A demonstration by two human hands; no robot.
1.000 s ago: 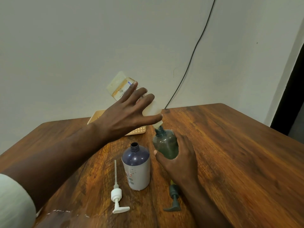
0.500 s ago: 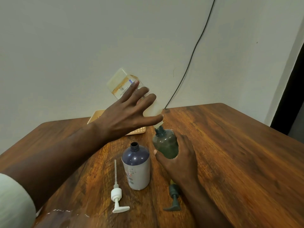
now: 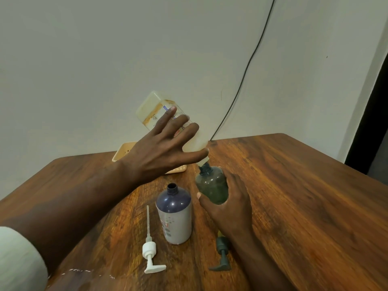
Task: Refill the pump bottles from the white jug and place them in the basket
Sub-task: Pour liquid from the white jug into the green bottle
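My left hand (image 3: 161, 150) grips the white jug (image 3: 156, 111), tipped steeply with its base up and its spout down at the mouth of the green bottle (image 3: 212, 184). My right hand (image 3: 228, 203) wraps around that green bottle, which stands upright on the table. Left of it stands a dark blue and white bottle (image 3: 174, 217) with an open neck. A white pump (image 3: 150, 250) lies flat in front of the blue bottle. A dark green pump (image 3: 222, 256) lies beside my right wrist. The cream basket (image 3: 122, 152) sits behind my left hand, mostly hidden.
Everything rests on a wooden table (image 3: 294, 196) against a pale wall. A black cable (image 3: 245, 68) runs down the wall to the table's back edge. A dark doorway (image 3: 373, 114) is at the far right.
The jug has tilted further, its base rising higher while the spout stays at the green bottle's mouth. My right hand and the other items have not moved.
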